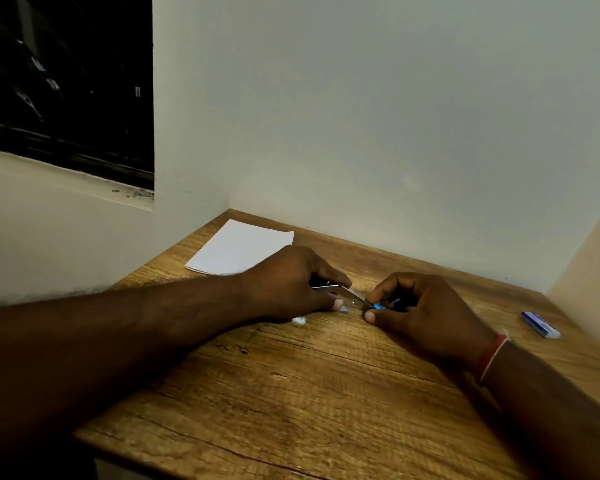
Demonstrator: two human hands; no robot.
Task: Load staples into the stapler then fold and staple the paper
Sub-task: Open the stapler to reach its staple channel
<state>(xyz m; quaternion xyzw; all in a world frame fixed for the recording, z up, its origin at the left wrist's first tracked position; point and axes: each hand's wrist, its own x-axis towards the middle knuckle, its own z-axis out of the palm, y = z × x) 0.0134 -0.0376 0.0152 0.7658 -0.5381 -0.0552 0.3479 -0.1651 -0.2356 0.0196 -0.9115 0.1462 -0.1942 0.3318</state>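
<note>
A small stapler (350,296) with a metal body and a blue end lies low over the middle of the wooden table (291,393). My left hand (291,282) grips its left part, with the metal rail showing between thumb and fingers. My right hand (420,310) pinches the blue end from the right. Most of the stapler is hidden inside both hands. A white sheet of paper (239,247) lies flat at the table's far left corner, behind my left hand. A blue and white staple box (540,324) rests at the right, apart from my right hand.
The table stands in a corner, with walls close behind, on the left and on the right. A dark window (66,81) is at the upper left. A small white scrap (298,320) lies beside my left hand. A red thread band (492,355) circles my right wrist.
</note>
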